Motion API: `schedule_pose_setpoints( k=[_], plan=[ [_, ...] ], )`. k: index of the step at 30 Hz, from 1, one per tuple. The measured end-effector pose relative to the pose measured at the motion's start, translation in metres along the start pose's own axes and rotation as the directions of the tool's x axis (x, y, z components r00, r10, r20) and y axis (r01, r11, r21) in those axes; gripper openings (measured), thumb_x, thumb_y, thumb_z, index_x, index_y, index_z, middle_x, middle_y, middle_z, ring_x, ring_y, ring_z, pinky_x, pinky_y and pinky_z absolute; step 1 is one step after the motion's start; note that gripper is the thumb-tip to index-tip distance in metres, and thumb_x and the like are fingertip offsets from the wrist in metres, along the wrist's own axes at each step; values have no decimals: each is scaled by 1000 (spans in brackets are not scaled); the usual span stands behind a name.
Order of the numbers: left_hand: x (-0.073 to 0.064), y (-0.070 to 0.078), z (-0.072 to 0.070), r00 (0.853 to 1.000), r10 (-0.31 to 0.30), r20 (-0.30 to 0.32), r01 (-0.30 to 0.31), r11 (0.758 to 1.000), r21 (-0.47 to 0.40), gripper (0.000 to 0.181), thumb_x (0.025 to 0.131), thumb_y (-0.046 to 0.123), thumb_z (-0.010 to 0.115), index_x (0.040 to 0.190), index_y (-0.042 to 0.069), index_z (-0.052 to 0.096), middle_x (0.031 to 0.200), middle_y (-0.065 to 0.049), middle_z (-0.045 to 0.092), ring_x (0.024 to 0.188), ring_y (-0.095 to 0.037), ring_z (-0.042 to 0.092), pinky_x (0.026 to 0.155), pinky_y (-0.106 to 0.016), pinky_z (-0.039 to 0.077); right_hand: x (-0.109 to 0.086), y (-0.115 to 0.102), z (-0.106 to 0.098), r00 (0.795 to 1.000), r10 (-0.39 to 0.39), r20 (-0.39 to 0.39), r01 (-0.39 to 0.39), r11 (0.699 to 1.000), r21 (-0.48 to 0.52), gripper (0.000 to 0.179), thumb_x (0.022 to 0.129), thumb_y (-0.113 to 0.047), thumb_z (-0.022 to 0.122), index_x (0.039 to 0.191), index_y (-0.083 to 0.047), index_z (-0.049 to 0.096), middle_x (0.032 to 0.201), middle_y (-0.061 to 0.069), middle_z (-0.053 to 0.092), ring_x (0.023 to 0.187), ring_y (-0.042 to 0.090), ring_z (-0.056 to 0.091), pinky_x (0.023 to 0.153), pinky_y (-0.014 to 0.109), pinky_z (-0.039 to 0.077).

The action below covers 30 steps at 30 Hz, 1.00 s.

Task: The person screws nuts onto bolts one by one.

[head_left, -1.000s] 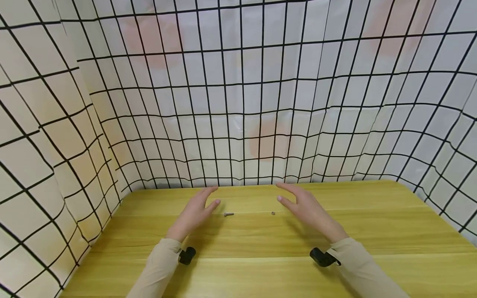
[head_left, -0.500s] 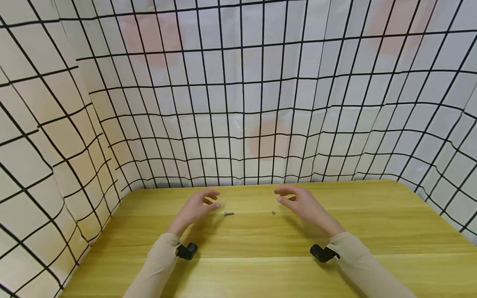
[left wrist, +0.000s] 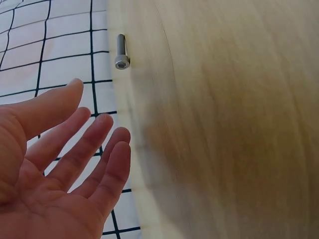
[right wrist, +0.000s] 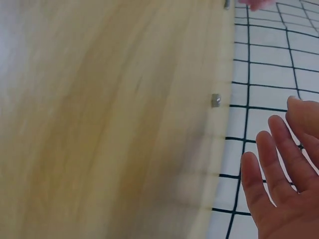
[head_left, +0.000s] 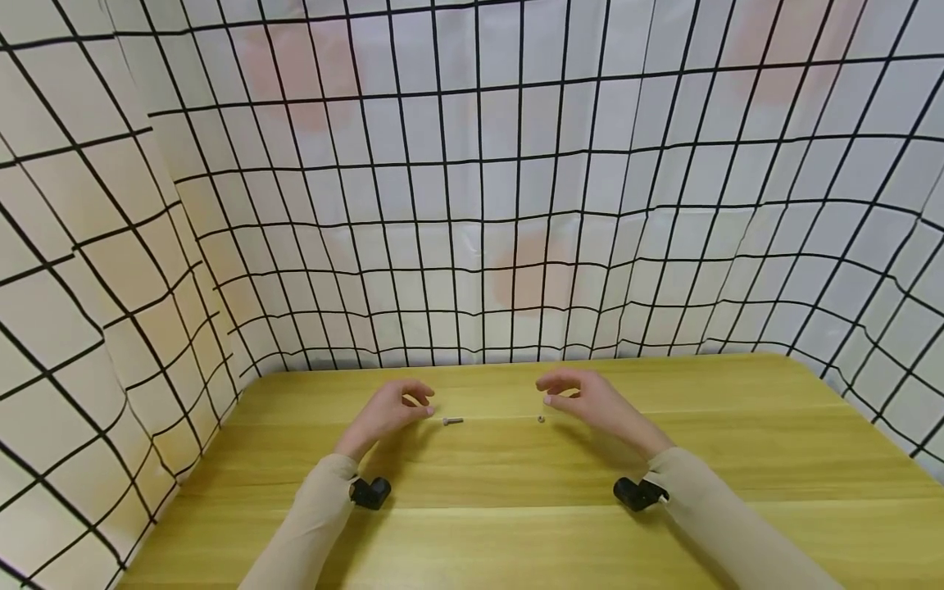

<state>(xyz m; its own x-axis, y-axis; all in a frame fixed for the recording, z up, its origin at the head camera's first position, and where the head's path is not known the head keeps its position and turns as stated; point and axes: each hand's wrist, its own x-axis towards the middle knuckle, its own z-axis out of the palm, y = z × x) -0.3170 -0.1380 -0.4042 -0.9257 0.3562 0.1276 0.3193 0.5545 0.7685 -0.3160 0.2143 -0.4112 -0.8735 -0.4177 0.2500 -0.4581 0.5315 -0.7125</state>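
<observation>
A silver socket head bolt (left wrist: pixel 121 52) lies on the wooden tabletop, its hex recess showing in the left wrist view. To its right on the same surface is a small metal nut (right wrist: pixel 216 100). My left hand (head_left: pixel 389 412) hovers just left of the bolt, fingers relaxed and slightly bent, with nothing in it. On the other side, my right hand (head_left: pixel 590 400) is held over the table close to the nut, also bare, its fingers loosely bent and thumb apart from them.
The wooden table (head_left: pixel 487 541) spreads under both arms. White sheeting with a black grid (head_left: pixel 501 188) rises behind it and on both sides. A black wrist camera (head_left: pixel 371 493) sits at the left cuff, another black camera (head_left: pixel 636 494) at the right.
Fingers of both hands have bent inward from a straighter spread. The right hand has shifted slightly left, nearer the nut. Bolt and nut stay where they were.
</observation>
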Motion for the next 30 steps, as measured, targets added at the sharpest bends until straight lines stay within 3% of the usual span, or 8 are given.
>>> schedule_pose_setpoints(
  k=[8,21,30],
  plan=[
    [5,-1,1,999,-21,49,23,999,-24,24,89,4,71,111,-4,69,95,-7,68,88,-22,62,78,-32,47,4,8,-1,998,24,52,-24,1000,9,28,96,-12,66,121,-1,66,115,9,68,106,25,60,94,49,45],
    [8,-9,6,996,-36,83,49,987,-154,22,83,-4,74,105,-8,70,96,-16,69,82,-15,58,73,-25,45,6,17,-1,985,20,172,-30,998,57,27,97,-10,63,120,3,65,114,14,67,106,28,61,87,38,50],
    [11,-9,14,996,-45,82,55,991,-120,21,79,-4,77,100,-6,74,87,-10,69,75,-11,56,67,-25,46,7,19,-1,974,8,227,-28,996,83,27,96,-8,62,121,4,65,114,14,67,107,30,61,90,37,49]
  ],
)
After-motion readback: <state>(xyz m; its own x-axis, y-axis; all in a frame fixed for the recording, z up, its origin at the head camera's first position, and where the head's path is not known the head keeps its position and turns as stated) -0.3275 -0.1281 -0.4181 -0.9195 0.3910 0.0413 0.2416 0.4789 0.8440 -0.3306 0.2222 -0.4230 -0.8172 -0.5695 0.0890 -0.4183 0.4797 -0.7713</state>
